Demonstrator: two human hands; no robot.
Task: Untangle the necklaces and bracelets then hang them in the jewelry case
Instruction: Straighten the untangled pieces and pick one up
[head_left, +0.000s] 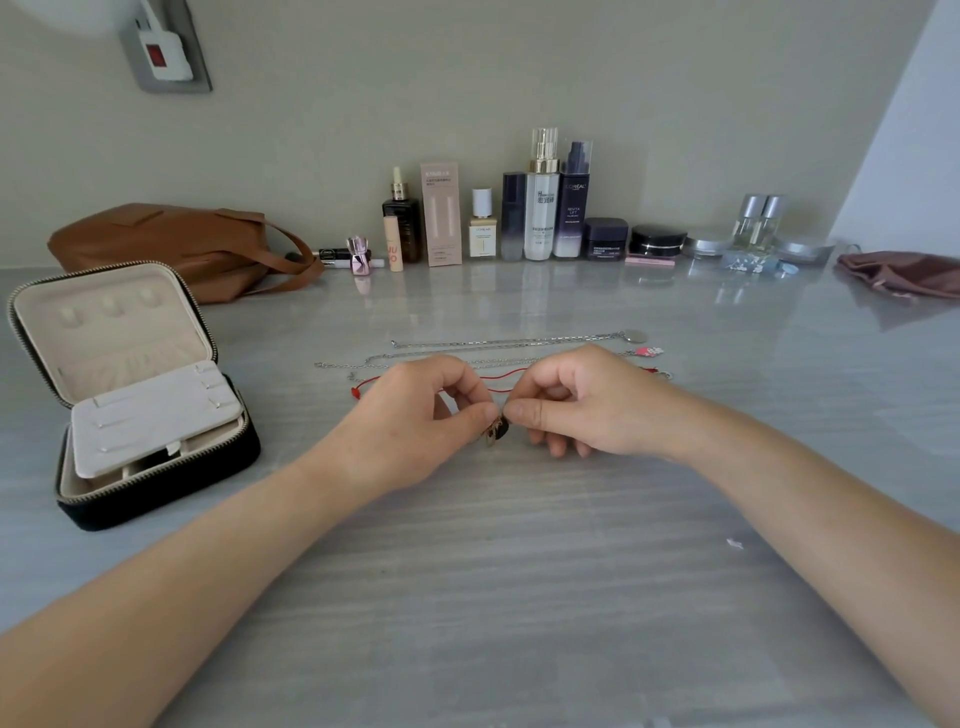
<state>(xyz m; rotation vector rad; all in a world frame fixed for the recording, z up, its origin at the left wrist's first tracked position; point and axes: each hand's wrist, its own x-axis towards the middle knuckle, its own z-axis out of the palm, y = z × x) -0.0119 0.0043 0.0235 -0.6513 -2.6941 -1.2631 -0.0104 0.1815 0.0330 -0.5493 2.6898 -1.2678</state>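
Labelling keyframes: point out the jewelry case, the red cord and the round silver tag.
jewelry case (171, 470): head view, black outer side wall of the base.
red cord (506, 373): head view, stretch showing between the two hands.
round silver tag (635, 335): head view, face of the disc at the chain's right end.

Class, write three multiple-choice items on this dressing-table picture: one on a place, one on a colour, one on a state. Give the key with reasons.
1. Where does the black zip-around jewelry case stand relative to the hands?
A. On the person's left
B. On the person's right
C. Behind the cosmetic bottles

2. What colour is the thin cord lying just beyond the hands?
A. Blue
B. Red
C. Green

3. What state is the jewelry case in?
A. Zipped shut
B. Open, lid raised
C. Upside down

Key:
1 A: it sits beside the left hand, away from the right hand.
2 B: the cord is plainly red among the silver chains.
3 B: its cream lining and lid hooks show.
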